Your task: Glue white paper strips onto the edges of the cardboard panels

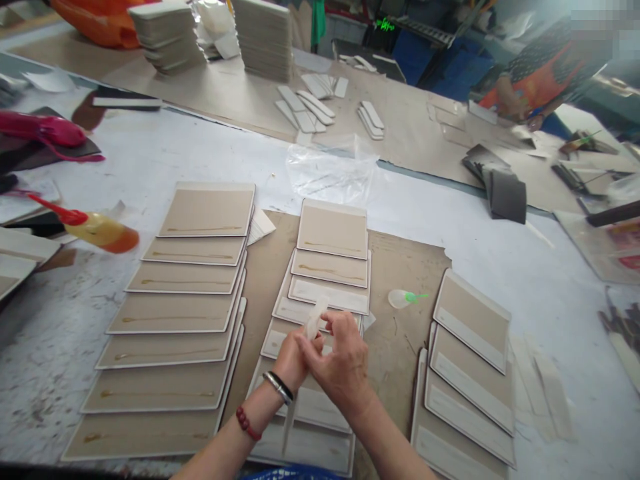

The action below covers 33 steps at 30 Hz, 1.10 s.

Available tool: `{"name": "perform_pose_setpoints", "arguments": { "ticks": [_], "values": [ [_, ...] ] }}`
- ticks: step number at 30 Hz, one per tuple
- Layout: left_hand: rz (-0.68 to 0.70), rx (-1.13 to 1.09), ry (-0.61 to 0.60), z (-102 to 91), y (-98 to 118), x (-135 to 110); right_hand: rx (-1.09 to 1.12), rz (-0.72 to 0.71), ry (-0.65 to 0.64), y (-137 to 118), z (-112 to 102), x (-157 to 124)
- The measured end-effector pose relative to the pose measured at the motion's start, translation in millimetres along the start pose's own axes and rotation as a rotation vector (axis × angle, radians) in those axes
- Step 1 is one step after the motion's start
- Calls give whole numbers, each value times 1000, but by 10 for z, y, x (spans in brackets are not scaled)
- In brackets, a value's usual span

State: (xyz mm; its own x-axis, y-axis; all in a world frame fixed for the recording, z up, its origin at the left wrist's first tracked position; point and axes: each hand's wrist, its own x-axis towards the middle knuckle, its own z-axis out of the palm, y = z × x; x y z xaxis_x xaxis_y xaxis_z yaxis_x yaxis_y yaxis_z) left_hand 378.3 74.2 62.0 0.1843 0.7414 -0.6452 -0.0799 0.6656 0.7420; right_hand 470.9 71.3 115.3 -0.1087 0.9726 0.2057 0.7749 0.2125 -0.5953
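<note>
My left hand (pixel 293 357) is closed around thin, whitish strips; their upper end, a pale strip (pixel 315 320), sticks out above the fingers, and a narrow tail (pixel 289 427) hangs below the palm. My right hand (pixel 345 357) meets it, with its thumb against the left fingers and its curled fingertips at the strip's upper end. Both hands are over the middle column of overlapping beige boards (pixel 333 230). The upper boards there carry a line of brownish glue (pixel 327 269); lower ones bear a pale strip (pixel 327 293) along the edge. My hands hide part of this column.
Left stands another column of glue-lined boards (pixel 170 313), beside a glue bottle with a red nozzle (pixel 107 232). Right are boards with strips (pixel 473 320) and a small green-tipped bottle (pixel 400 298). Behind lie a plastic bag (pixel 333 170) and board stacks (pixel 265 40); a person (pixel 535 87) works far right.
</note>
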Motion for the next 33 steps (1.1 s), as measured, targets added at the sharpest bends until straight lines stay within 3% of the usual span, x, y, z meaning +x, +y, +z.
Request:
{"name": "perform_pose_setpoints", "arguments": {
  "ticks": [3, 6, 10, 13, 17, 22, 26, 29, 31, 33],
  "values": [
    [50, 126, 144, 15, 39, -23, -47, 36, 47, 34, 78, 30],
    [58, 143, 179, 27, 85, -100, 183, 217, 39, 154, 118, 55],
    [28, -85, 156, 18, 75, -160, 526, 533, -19, 367, 173, 80],
    [46, -210, 238, 18, 42, -143, 711, 720, -47, 486, 263, 103],
    [-50, -407, 375, 81, 12, -65, 905, 854, 0, 491, 371, 144],
    [-105, -502, 413, 227, -31, 48, 1095, 1005, -234, 392, 442, 151],
    [-65, -329, 305, 264, -114, 53, 977, 919, -157, 485, 446, 289],
    [-74, 45, 101, 173, -120, -17, 880, 768, -131, 647, 380, 603],
    [-8, 406, 3, 68, -43, -70, 749, 625, -257, 751, 335, 878],
    [119, 759, 29, -43, 91, -87, 499, 389, -431, 826, 327, 1149]
  ]
}}
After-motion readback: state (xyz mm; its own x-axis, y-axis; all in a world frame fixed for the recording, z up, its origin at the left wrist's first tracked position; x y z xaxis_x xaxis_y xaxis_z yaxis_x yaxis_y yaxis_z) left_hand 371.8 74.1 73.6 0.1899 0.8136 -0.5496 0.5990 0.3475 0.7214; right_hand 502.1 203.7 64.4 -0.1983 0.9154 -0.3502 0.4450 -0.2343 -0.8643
